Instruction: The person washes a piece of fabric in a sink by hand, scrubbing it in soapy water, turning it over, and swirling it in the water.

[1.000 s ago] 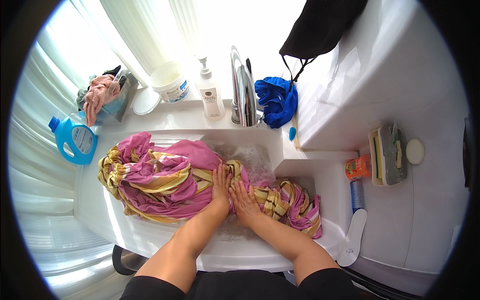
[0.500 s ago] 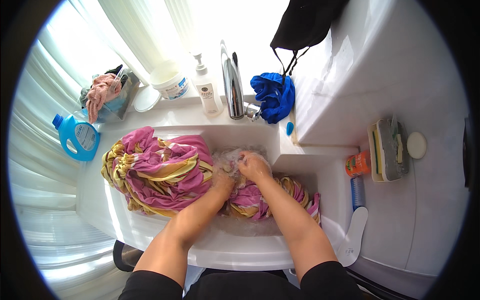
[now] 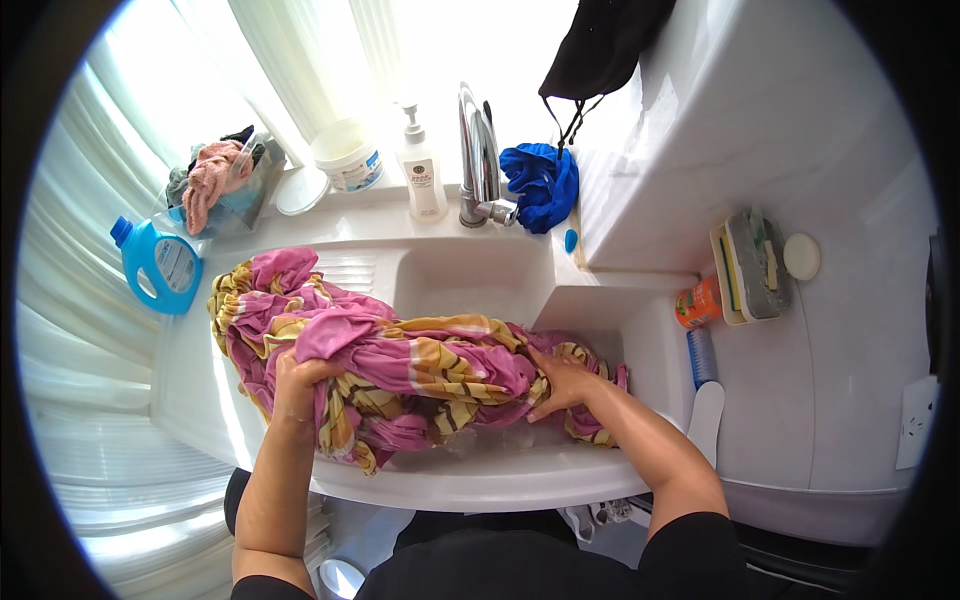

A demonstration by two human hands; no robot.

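Observation:
A large, wet pink-and-yellow patterned cloth (image 3: 440,358) lies bunched across the laundry sink (image 3: 600,310), from the sloped left board into the basin. My left hand (image 3: 297,385) is closed on its folds at the left, thumb across the pink fabric. Toward the right end of the bundle, my right hand (image 3: 562,382) rests on the cloth with thumb and fingers spread wide apart. Part of the cloth sits low in the basin beyond the right hand. Some fingertips of both hands are hidden in folds.
Behind the sink stand a chrome faucet (image 3: 480,165), a white pump bottle (image 3: 422,180), a white tub (image 3: 347,158) and a bunched blue cloth (image 3: 540,188). A blue detergent jug (image 3: 160,268) stands left. A sponge holder (image 3: 745,265), an orange container (image 3: 697,303) and a brush (image 3: 703,358) line the right ledge.
My hands have moved apart from the basin's middle, the left leftward and the right rightward. The cloth now stretches between them, and the suds where they were together are gone from view.

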